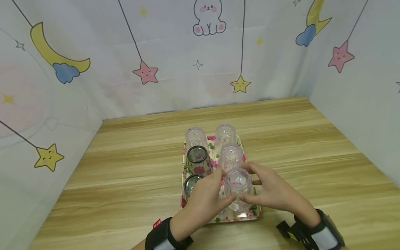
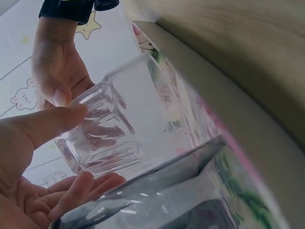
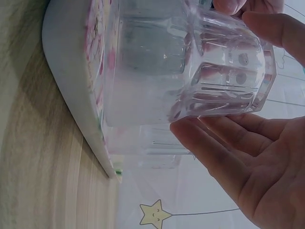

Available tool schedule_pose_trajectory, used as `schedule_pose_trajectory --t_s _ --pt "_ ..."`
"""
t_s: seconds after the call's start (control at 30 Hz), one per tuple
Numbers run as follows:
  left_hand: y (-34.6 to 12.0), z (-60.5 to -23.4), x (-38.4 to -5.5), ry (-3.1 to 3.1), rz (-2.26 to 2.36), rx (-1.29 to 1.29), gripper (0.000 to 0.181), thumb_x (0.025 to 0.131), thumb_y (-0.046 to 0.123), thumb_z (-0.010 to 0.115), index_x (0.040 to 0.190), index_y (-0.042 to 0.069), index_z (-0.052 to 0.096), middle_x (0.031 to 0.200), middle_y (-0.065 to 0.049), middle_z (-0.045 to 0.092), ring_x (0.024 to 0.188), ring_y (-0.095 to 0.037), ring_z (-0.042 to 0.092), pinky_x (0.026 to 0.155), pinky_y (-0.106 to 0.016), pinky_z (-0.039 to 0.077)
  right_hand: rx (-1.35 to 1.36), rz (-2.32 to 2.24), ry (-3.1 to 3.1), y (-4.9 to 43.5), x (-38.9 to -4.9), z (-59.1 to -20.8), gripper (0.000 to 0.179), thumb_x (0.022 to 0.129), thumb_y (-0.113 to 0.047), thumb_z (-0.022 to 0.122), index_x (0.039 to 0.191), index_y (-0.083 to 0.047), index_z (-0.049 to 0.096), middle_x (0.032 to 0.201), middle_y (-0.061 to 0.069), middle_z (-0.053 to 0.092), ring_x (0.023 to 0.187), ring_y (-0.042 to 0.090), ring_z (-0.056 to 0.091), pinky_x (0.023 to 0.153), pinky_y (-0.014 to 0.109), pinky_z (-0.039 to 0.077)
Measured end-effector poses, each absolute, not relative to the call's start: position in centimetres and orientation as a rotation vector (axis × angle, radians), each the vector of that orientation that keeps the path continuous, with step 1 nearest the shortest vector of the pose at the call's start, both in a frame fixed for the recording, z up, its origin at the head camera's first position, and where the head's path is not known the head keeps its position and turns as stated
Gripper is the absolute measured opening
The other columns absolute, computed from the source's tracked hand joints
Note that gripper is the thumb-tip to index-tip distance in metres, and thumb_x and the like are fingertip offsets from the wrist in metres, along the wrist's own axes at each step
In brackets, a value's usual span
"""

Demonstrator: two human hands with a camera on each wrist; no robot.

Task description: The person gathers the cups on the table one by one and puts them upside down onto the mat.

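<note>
An upside-down clear glass stands at the front right corner of a floral tray. My left hand holds it from the left, thumb near its front and fingers around the far side. From the right, my right hand grips the same glass with thumb and fingers spread on its faceted wall. In the right wrist view the rim of this glass is down at the tray. A dark tinted glass, partly hidden by my left hand, stands beside it; it also fills the bottom of the left wrist view.
Behind the held glass stand two clear glasses in line, the middle one and the far one. The left row has another dark glass and a clear glass. Wooden tabletop surrounds the tray; a printed curtain hangs behind.
</note>
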State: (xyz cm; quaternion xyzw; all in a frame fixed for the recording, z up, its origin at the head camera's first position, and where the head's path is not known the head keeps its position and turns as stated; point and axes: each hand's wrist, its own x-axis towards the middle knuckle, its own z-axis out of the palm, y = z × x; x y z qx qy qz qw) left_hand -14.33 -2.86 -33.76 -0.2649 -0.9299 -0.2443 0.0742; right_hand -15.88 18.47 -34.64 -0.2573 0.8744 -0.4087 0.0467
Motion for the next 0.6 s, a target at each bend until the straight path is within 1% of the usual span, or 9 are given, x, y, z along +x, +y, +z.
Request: schedule_pose_trajectory --t_s 0.27,0.43,0.6 --pt "-2.85 -33.86 -14.27 -2.793 -0.687 -0.811 0.051 0.073 0.032 0.084 0.107 0.006 0.055 0.078 -0.003 0.066 0.059 -0.005 0.053 0.049 -0.012 0.039 -0.792 -1.255 2.668 18.41 -15.71 -34.75 0.065 0.075 -0.02 0.081 0.129 -0.001 0.05 0.127 0.013 0.059 0.111 0.028 0.062 0.08 0.025 0.059" --pt "-2.82 -33.96 -14.3 -2.78 -0.651 -0.818 0.051 0.073 0.033 0.084 0.106 0.006 0.056 0.076 -0.001 0.065 0.059 -0.004 0.054 0.048 -0.011 0.038 -0.798 -1.253 2.674 18.43 -15.67 -34.83 0.065 0.074 -0.019 0.081 0.129 0.001 0.049 0.127 0.015 0.059 0.11 0.029 0.062 0.08 0.024 0.059" --pt "-2.7 -33.85 -14.31 -2.781 -0.627 -0.82 0.05 0.072 0.033 0.085 0.103 0.007 0.055 0.071 0.002 0.061 0.056 -0.002 0.047 0.046 -0.011 0.034 -0.807 -1.259 2.668 18.46 -15.67 -34.92 0.065 0.075 -0.02 0.08 0.128 0.002 0.05 0.125 0.016 0.059 0.109 0.03 0.062 0.079 0.025 0.059"
